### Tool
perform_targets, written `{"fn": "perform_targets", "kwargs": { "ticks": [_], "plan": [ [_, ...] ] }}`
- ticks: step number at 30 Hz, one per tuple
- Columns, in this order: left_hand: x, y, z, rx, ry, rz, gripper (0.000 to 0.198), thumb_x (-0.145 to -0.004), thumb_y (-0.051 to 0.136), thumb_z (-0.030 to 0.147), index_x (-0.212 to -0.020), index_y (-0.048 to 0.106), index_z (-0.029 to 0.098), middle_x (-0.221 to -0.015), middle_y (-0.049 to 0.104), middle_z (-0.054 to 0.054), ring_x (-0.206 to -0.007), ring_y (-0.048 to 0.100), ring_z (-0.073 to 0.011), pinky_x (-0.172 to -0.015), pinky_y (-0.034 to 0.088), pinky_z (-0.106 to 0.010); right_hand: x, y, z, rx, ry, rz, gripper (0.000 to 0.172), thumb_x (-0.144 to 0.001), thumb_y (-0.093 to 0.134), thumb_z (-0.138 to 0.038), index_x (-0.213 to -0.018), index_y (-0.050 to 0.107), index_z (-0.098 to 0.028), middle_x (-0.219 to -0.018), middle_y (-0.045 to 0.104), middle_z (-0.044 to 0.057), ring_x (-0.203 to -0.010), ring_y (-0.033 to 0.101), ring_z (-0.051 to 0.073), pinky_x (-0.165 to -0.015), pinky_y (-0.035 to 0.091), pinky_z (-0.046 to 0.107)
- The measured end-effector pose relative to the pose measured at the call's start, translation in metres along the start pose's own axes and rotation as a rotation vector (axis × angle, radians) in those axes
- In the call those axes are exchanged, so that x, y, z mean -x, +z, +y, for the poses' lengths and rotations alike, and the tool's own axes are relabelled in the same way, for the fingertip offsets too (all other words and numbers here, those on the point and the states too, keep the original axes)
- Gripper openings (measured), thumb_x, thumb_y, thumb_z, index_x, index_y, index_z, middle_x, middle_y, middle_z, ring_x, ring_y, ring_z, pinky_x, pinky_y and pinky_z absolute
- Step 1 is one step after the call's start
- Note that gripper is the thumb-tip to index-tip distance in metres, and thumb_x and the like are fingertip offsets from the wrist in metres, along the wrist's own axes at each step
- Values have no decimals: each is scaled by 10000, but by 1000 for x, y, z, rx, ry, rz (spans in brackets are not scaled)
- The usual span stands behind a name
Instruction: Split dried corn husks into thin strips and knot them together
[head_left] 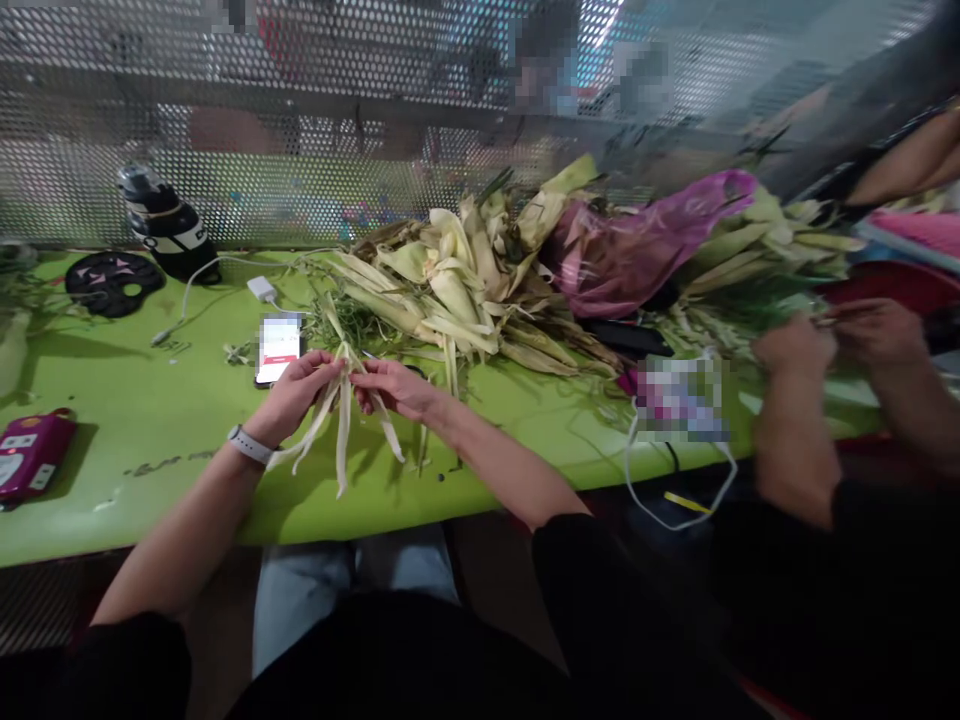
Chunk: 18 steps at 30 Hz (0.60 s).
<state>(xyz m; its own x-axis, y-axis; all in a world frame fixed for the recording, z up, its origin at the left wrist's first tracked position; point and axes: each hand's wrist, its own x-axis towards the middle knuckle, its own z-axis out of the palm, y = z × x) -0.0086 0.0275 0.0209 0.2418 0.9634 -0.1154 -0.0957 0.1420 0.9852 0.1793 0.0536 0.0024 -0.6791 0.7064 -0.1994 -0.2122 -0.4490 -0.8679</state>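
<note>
Left hand [298, 388], right hand [399, 388] pinch 1 bunch of husk strips [343, 430]; lower ends separated, upper join perhaps intact, partly hidden. Husk heap [459, 296] beyond, mostly unsplit.

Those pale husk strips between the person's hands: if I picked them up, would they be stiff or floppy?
The husk strips would probably flop: their loose ends droop below the left hand and the right hand. They look thin and narrow, so likely light. Being so slender, they might tear if tugged hard.
</note>
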Motion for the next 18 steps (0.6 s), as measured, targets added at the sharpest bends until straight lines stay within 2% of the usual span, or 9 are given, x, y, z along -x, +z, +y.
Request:
{"fn": "perform_targets", "kwargs": {
  "ticks": [3,9,13,18],
  "plan": [
    [1,1,-1,-46,1,-32,262,-802,746,393,-784,613,168,-572,553,43,-432,449,-56,-416,340,-194,0,-3,3,-4,14,-4,243,-750,794,-251,-890,632,-137,-633,680,-22,-526,640,86,-535,553,189],
    [2,3,-1,-26,3,-46,242,-803,752,378,-788,643,162,-598,570,32,-455,450,-54,-421,333,-195,1,-3,6,-51,14,45,144,-822,702,-216,-925,628,-149,-657,706,-3,-531,664,111,-549,572,220],
    [0,2,-4,18,11,-15,263,-788,760,400,-781,642,164,-632,611,19,-497,521,-75,-478,405,-208,2,-3,6,-88,0,65,87,-881,639,-248,-915,605,-175,-633,699,-12,-539,676,126,-552,575,233],
    [-3,0,-6,38,4,-13,282,-801,738,436,-834,682,162,-696,673,-8,-548,593,-99,-543,472,-232,2,-5,7,-76,-9,70,140,-898,622,-315,-895,613,-175,-616,692,-10,-535,674,127,-550,575,236]
  ]
}}
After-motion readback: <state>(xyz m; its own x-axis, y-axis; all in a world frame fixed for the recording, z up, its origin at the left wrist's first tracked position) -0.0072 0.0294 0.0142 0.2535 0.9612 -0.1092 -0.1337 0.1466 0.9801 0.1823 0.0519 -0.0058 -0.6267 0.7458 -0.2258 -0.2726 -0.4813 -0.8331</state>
